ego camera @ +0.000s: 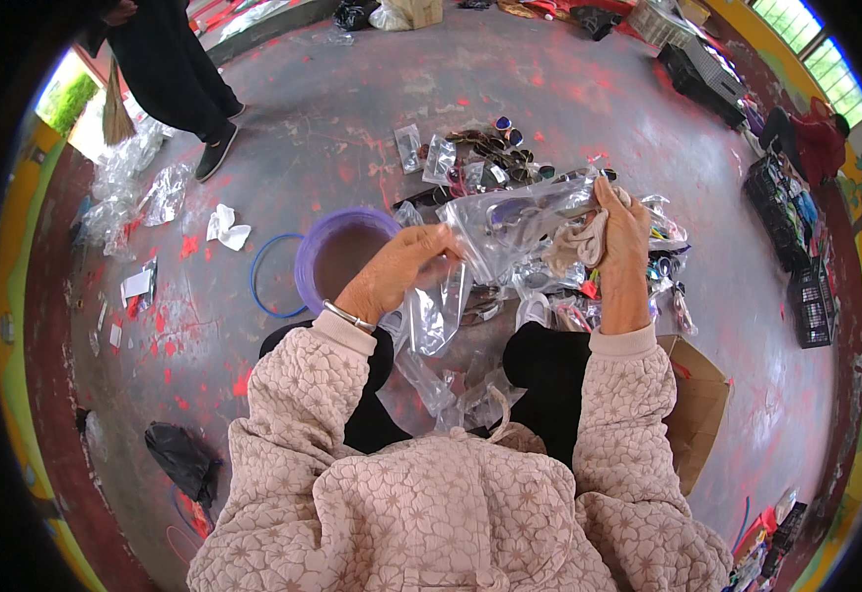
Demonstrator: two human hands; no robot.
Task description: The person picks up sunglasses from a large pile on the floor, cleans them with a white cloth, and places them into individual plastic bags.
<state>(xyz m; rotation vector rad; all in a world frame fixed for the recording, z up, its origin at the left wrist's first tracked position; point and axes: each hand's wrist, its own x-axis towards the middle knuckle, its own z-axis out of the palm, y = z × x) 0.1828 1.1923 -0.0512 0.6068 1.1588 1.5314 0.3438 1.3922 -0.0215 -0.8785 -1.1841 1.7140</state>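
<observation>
My left hand [405, 270], with a silver bangle at its wrist, grips the near edge of a clear plastic bag [505, 214]. Another clear bag [435, 314] hangs under that hand. My right hand [623, 226] is closed on the far end of the same bag and on a crumpled beige cloth [583, 240]. Through the film a pair of glasses is dimly seen; whether it lies in the bag or behind it I cannot tell. Beyond and below my hands, sunglasses [516, 163] and small packets lie heaped on the floor.
A purple-rimmed tub [313, 255] and a blue hoop [253, 277] stand left. A cardboard box [697, 414] is by my right arm. Black crates [775, 214] line the right side, near a seated person [808, 140]. Another person [172, 74] stands upper left beside a broom [116, 111] and loose plastic [124, 177].
</observation>
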